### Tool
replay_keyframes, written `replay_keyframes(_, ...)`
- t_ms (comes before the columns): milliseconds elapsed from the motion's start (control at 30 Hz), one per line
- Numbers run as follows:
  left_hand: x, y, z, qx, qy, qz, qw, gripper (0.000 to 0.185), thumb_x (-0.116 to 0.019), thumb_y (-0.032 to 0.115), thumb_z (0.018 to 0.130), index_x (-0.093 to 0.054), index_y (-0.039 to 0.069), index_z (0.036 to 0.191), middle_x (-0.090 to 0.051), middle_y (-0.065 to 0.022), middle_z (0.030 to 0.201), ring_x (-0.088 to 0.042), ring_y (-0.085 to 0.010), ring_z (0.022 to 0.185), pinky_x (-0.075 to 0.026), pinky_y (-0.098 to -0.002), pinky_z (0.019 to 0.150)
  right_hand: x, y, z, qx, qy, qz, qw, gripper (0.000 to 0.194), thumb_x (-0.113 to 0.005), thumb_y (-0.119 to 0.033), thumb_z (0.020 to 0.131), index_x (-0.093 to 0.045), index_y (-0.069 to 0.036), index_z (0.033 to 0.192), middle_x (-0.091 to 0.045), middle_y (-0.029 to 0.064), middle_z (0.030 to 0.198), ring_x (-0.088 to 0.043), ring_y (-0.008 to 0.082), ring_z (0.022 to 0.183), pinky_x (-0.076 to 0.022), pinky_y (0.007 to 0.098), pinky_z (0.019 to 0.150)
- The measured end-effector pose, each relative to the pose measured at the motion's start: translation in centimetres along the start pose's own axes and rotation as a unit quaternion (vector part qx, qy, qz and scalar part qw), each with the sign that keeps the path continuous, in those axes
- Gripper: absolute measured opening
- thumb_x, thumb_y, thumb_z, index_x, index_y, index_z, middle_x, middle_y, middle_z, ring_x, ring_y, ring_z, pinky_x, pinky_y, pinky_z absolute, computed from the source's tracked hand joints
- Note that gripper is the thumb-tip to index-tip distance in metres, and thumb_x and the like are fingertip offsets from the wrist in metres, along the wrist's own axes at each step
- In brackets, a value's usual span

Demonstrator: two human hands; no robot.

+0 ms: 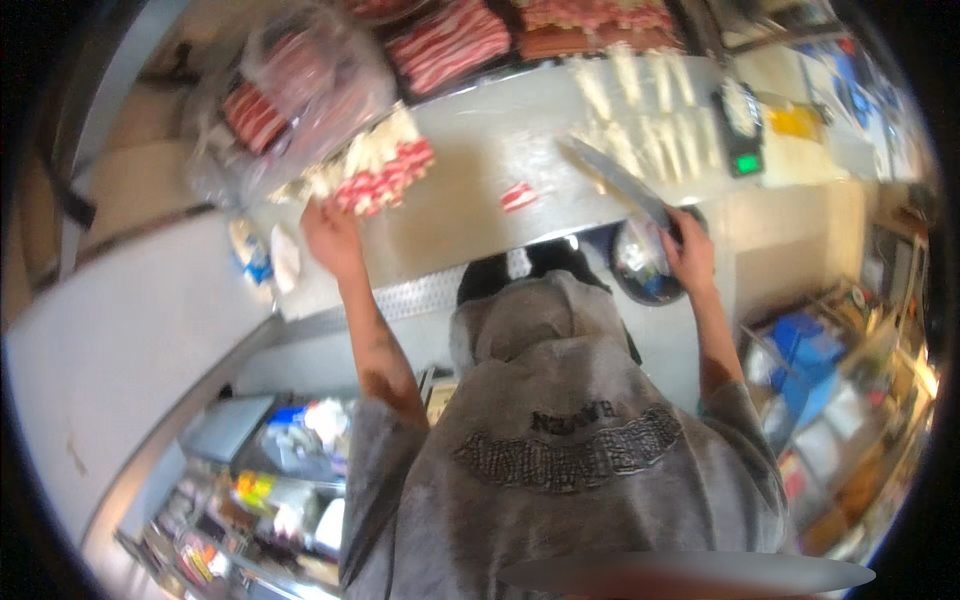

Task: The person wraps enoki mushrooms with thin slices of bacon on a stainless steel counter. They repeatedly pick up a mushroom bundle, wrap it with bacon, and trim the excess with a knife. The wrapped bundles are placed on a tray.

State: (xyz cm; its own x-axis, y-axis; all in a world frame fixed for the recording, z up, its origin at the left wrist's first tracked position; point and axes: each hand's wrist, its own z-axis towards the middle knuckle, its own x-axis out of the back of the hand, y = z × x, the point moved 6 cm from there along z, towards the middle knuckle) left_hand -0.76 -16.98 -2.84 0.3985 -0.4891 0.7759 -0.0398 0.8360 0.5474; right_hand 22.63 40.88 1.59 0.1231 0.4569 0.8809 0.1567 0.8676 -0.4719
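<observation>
My right hand (691,251) grips the handle of a kitchen knife (619,178), its long blade pointing up and left over the steel worktop (457,176). My left hand (332,238) is at the near edge of a pile of meat-wrapped enoki mushroom rolls (384,180). Blur hides whether its fingers hold any of them. Between my hands lies a small piece of streaky red-and-white meat (517,196). Beyond the blade, bundles of white enoki mushrooms (664,146) lie in rows.
A clear plastic bag (322,82) covers meat at the back left. Trays hold sliced streaky meat (450,45) and more rolls (596,19). A digital scale (739,131) stands at right. Below the worktop's edge is a black waste bin (651,262). Cluttered shelves (277,487) are at lower left.
</observation>
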Motion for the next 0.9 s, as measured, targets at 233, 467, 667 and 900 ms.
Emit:
replay_keyframes(233,-9.7,19.0,-14.7,-0.207,-0.355,-0.052,0.910,0.054,-0.081,0.025,0.091,-0.064,0.004,0.137,-0.066,-0.0171,0.129,-0.061,-0.0355,0.126,-0.051,-0.0473,0.106,1.6,4.1,3.7,0.072,0.003,-0.091,0.993,0.040,-0.084,-0.016,0.087,-0.071,-0.012,0.124,-0.073,0.0083,0.104,-0.067,0.0297,0.100,-0.0478,0.0432,0.094)
replay_keyframes(467,-15.3,18.6,-16.1,-0.225,-0.342,-0.009,0.913,0.019,-0.070,0.027,0.096,-0.068,0.008,0.096,-0.070,-0.0112,0.098,-0.071,-0.0347,0.094,-0.057,-0.0481,0.081,-0.6,8.1,12.2,0.147,-0.050,-0.055,0.986,0.029,-0.082,-0.010,0.086,-0.070,-0.012,0.113,-0.072,0.0055,0.112,-0.065,0.0304,0.109,-0.0469,0.0441,0.096)
replay_keyframes(667,-13.6,20.6,-6.6,0.129,-0.340,-0.302,0.881,0.029,-0.087,0.029,0.093,-0.071,0.007,0.085,-0.073,-0.0027,0.076,-0.067,-0.0073,0.075,-0.053,-0.0253,0.074,-0.2,7.4,12.4,0.130,-0.039,-0.005,0.991,0.027,-0.079,-0.005,0.086,-0.073,-0.012,0.111,-0.068,0.0070,0.124,-0.062,0.0308,0.120,-0.0461,0.0445,0.100)
replay_keyframes(900,-21.0,17.1,19.5,0.161,-0.124,-0.385,0.900,0.033,-0.074,0.033,0.099,-0.078,0.000,0.100,-0.069,-0.0044,0.073,-0.069,-0.0168,0.071,-0.053,-0.0301,0.066,-2.7,-1.2,21.4,0.153,-0.006,0.157,0.976,0.014,-0.076,-0.011,0.093,-0.076,-0.003,0.104,-0.073,0.0141,0.105,-0.070,0.0349,0.102,-0.0537,0.0449,0.092)
